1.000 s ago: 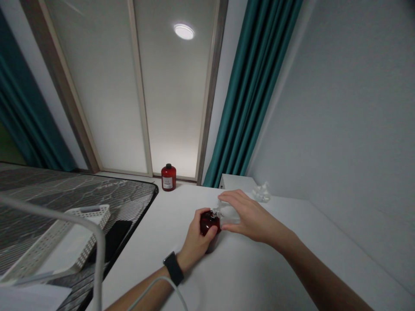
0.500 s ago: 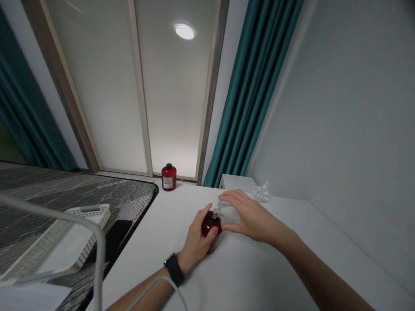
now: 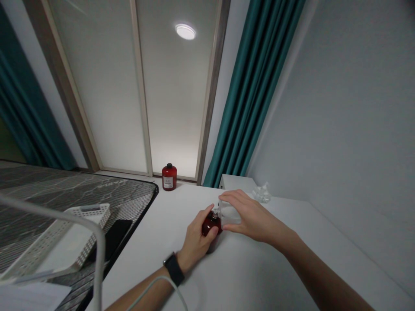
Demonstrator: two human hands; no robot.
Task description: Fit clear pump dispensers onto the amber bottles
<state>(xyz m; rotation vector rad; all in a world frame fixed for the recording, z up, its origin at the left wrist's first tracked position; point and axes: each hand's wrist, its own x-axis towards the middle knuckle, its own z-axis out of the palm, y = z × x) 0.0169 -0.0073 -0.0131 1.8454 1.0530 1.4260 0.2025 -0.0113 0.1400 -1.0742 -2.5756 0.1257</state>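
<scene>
White table (image 3: 259,268): left hand (image 3: 196,244) curled round dark red bottle (image 3: 211,224); right hand (image 3: 254,216) fingers spread over clear cap (image 3: 229,214), cap not off bottle

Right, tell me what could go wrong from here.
The round dark red bottle in the left hand could slip and roll across the smooth white table. The clear square piece held at the fingertips of the right hand might drop. The white cable by the left forearm could snag.
</scene>
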